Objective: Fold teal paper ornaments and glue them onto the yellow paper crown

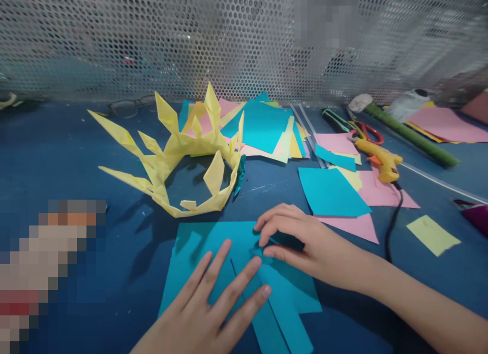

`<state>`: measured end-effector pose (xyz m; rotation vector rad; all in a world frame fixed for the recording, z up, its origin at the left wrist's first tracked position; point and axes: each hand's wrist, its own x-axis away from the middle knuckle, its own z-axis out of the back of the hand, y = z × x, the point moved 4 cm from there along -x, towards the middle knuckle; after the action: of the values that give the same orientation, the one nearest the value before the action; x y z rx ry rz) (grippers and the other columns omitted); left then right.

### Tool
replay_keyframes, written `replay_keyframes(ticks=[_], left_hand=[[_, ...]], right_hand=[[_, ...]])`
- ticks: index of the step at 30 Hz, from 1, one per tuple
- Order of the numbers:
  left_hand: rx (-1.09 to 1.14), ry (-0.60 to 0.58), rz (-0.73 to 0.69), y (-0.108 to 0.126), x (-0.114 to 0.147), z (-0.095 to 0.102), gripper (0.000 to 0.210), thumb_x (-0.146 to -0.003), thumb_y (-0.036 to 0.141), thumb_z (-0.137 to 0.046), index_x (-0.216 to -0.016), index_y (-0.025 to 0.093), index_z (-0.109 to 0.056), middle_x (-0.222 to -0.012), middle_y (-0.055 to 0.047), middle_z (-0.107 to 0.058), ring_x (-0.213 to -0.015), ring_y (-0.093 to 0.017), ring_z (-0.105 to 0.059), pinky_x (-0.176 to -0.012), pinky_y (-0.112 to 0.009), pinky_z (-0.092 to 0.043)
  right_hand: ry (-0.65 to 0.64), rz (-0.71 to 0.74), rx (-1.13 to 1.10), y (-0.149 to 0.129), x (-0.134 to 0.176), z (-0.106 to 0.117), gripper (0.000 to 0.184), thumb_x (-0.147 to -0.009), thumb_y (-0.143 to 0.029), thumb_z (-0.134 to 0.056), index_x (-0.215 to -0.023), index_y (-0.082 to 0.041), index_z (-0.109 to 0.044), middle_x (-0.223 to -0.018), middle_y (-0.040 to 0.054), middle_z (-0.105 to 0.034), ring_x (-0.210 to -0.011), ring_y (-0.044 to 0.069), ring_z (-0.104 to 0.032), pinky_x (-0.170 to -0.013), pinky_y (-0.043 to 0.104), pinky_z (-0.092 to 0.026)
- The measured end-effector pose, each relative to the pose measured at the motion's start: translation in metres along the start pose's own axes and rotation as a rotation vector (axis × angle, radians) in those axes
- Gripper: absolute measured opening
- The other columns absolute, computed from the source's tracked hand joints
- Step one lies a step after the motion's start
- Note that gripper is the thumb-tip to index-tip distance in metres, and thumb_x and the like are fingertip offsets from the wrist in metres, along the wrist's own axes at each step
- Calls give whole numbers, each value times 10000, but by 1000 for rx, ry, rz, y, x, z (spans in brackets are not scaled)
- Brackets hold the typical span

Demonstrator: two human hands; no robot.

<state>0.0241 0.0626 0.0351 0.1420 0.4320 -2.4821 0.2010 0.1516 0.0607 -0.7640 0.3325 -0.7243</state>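
Observation:
Several sheets and strips of blue paper (pixel 213 237) lie in front of me on the dark blue table. My left hand (pixel 213 303) rests flat across them, fingers spread, pressing on a folded strip (pixel 284 321). Just above the sheet's right part is my right hand (pixel 297 237), its fingers curled and the thumb near the index finger; a small bit of blue paper seems to be at the fingertips, though its shape is hard to make out. Beyond both hands stands a yellow paper crown (pixel 194 206) with tall folded points and one dark teal piece (pixel 240 175) on its right side.
Behind the crown lies a pile of coloured paper (pixel 259 123). To the right are a yellow glue gun (pixel 381 158) with a black cord, red-handled scissors (pixel 369 134), a green stick (pixel 414 135), clear glue sticks (pixel 305 123) and loose paper pieces (pixel 335 191). A perforated metal screen (pixel 229 44) closes the back.

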Motion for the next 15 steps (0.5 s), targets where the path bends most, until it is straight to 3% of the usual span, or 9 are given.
replay_keyframes(ticks=[4,7,11,13,15], left_hand=[[113,-16,74,-3,-2,9,542,-918,327,-517,-1437,239,-390,-1515,-135,-424,-1372,-377,-380,-1077,-474,-306],[284,-36,197,-10,-5,16,386,-932,376,-464,-1280,211,-490,-1559,-207,-298,-1419,-346,-320,-1062,-454,-384],[432,-36,370,-18,-4,16,440,-924,310,-429,-1351,210,-396,-1597,-169,-215,-1374,-293,-418,-953,-383,-522],[510,-36,420,-21,-4,13,501,-933,314,-433,-1408,201,-318,-1573,-159,-281,-1369,-267,-431,-923,-330,-547],[613,-34,448,-22,-7,10,553,-925,301,-472,-1430,203,-268,-1525,-160,-364,-1361,-258,-441,-931,-305,-543]], right_hand=[[44,-16,-3,-3,0,0,82,-964,-184,-558,-896,-224,-538,-982,-28,-666,-923,134,-595,-876,335,-320],[71,-24,1,-5,1,0,48,-951,-246,-597,-952,-227,-552,-1000,-18,-667,-929,152,-593,-862,343,-319],[78,-54,125,-8,1,-1,372,-803,-410,-763,-1102,-250,-609,-1157,44,-615,-1082,245,-526,-904,400,-322],[59,-56,175,-9,2,-4,378,-773,-427,-783,-1076,-256,-636,-1185,63,-591,-1103,269,-495,-907,418,-331],[43,-52,170,-9,2,-6,260,-805,-370,-765,-999,-247,-643,-1176,64,-589,-1106,262,-486,-906,413,-341]])
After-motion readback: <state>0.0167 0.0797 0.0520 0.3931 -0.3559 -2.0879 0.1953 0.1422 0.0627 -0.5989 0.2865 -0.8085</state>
